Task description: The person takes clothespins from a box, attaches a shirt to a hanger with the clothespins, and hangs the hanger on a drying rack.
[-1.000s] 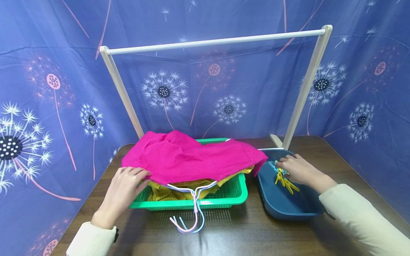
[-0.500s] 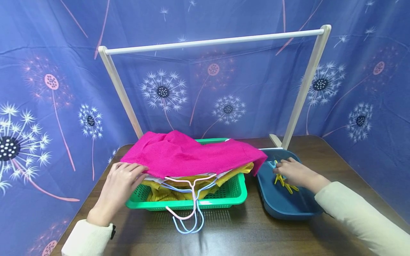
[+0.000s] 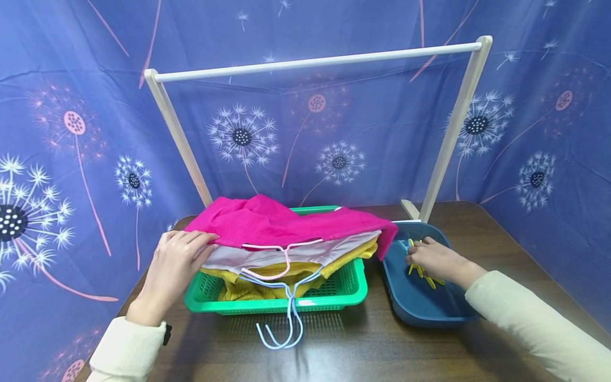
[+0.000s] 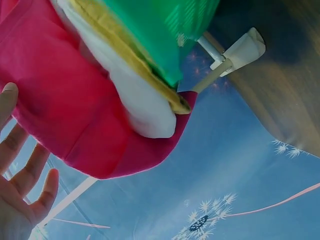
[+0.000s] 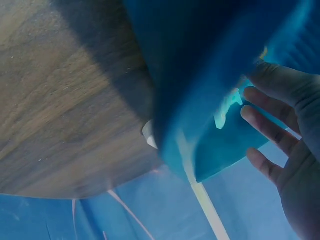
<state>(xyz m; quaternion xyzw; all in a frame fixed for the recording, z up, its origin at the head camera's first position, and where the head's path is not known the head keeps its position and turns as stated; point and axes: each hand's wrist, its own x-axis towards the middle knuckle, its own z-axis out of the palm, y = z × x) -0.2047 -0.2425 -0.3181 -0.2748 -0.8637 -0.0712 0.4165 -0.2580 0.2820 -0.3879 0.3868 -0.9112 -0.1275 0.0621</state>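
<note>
My left hand pinches the left edge of a bright pink garment, thumb against the cloth in the left wrist view. A pink hanger pokes out of its front. Beneath lie a pale grey garment and a yellow one, stacked in a green basket. Light blue hangers hang hooks over the front rim. On the right, my right hand reaches into a dark blue tub, fingertips at several yellow and light blue clothespins; whether it pinches one is hidden.
A wooden rack with a white rod stands behind the basket, one post rising beside the tub. Blue dandelion-print cloth surrounds the brown table at the back and sides.
The left hand has lifted and folded back the pink garment's front, raising the pink hanger off the blue ones and baring the grey garment. The right hand stays at the clothespins with a slight shift.
</note>
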